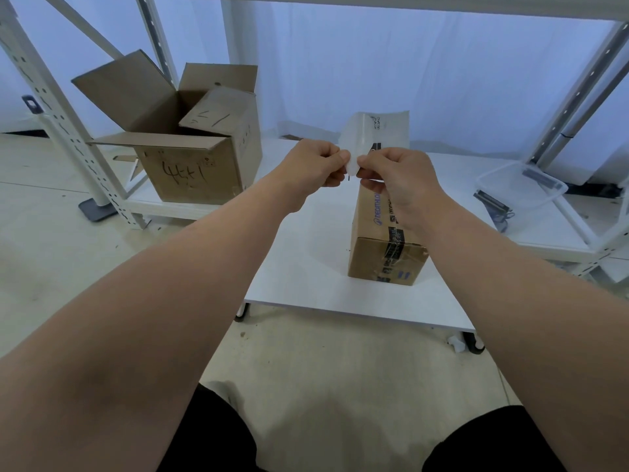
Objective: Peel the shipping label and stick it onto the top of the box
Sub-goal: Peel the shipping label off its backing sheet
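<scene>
I see the left hand (315,165) and the right hand (398,178) raised together, each with fingers curled and pinching the lower corner of the shipping label (391,129). The label stands upright at 12 o'clock from the sealed box (381,253) on the white table (299,274). An open carton (190,165) sits at 10 o'clock.
</scene>
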Motion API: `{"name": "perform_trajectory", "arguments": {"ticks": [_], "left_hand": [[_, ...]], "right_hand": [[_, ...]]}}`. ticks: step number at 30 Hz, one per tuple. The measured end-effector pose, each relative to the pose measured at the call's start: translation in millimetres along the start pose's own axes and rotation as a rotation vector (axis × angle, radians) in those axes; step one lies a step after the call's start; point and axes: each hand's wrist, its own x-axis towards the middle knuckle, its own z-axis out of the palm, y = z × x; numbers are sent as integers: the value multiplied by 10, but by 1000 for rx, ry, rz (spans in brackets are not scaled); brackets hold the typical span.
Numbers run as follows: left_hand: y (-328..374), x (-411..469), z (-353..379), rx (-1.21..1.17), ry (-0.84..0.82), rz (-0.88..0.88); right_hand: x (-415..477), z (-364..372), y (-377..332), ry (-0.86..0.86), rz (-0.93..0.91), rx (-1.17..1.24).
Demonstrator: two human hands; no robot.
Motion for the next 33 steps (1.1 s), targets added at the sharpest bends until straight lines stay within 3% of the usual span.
{"name": "perform_trajectory", "arguments": {"ticks": [5, 16, 23, 33], "left_hand": [[-46, 4, -62, 48, 4, -44], [-143, 28, -150, 318, 175, -103], [-62, -27, -117, 60, 92, -109], [28, -39, -82, -10, 118, -72]], "right_hand": [[9, -10, 25, -43, 25, -10], [-6, -1, 14, -98, 91, 23], [7, 21, 37, -123, 75, 137], [-26, 27, -8, -213, 156, 254]]}}
